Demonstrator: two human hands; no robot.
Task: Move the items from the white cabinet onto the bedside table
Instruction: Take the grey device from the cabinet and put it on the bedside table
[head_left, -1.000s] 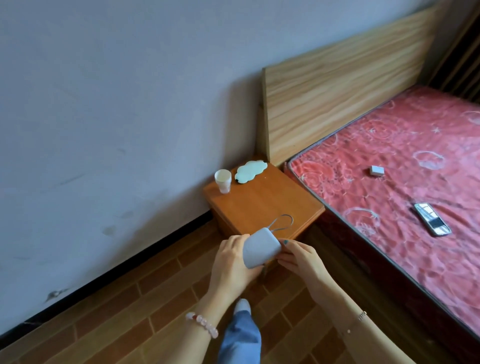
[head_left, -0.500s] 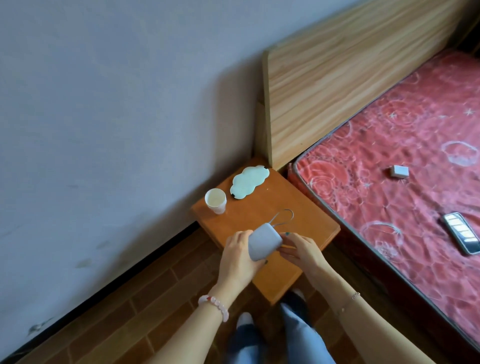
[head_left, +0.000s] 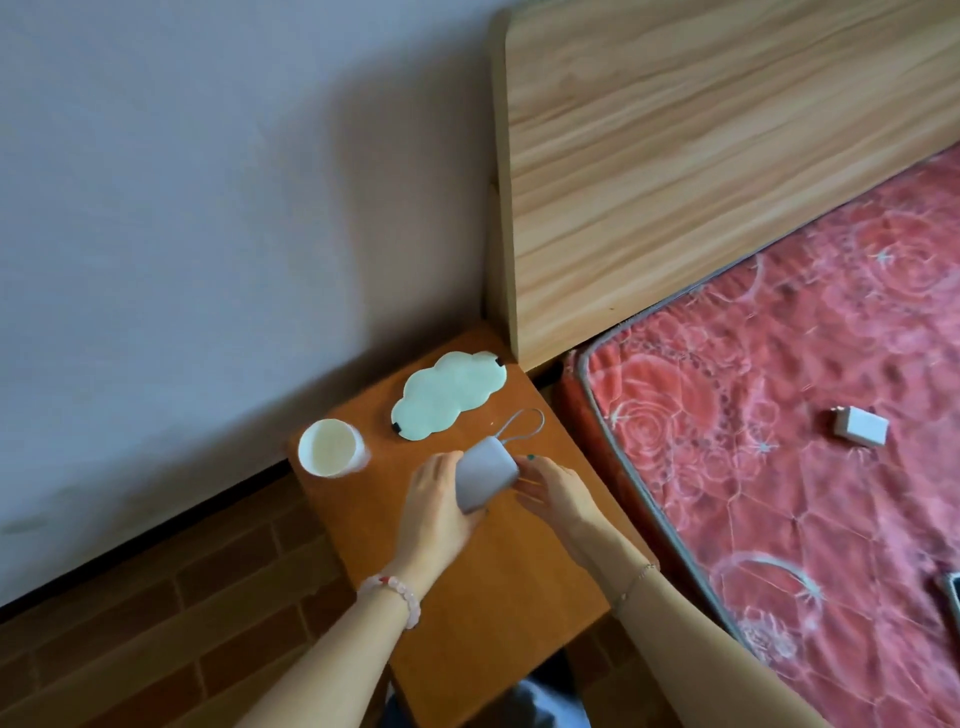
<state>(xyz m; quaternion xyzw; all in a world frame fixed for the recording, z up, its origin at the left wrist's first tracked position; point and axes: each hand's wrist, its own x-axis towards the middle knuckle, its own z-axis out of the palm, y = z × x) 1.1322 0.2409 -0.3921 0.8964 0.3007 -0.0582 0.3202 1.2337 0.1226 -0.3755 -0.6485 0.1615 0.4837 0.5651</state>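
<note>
A small grey pouch (head_left: 483, 478) with a thin cord loop (head_left: 522, 427) is over the middle of the orange wooden bedside table (head_left: 483, 597). My left hand (head_left: 434, 512) grips its left side. My right hand (head_left: 553, 491) pinches its right edge with the fingertips. Whether the pouch rests on the tabletop or hovers just above it, I cannot tell. A white paper cup (head_left: 328, 448) stands at the table's far left. A pale green cloud-shaped pad (head_left: 448, 393) lies at the far edge.
A wooden headboard (head_left: 727, 156) and a red patterned mattress (head_left: 805, 415) border the table on the right. A white charger block (head_left: 860, 427) lies on the mattress, and a phone's corner (head_left: 953, 592) shows at the right edge. The wall stands behind; brick-patterned floor lies to the left.
Both hands have carried the grey pouch forward, from the table's near edge to over its middle. The view has closed in on the table and tilted down.
</note>
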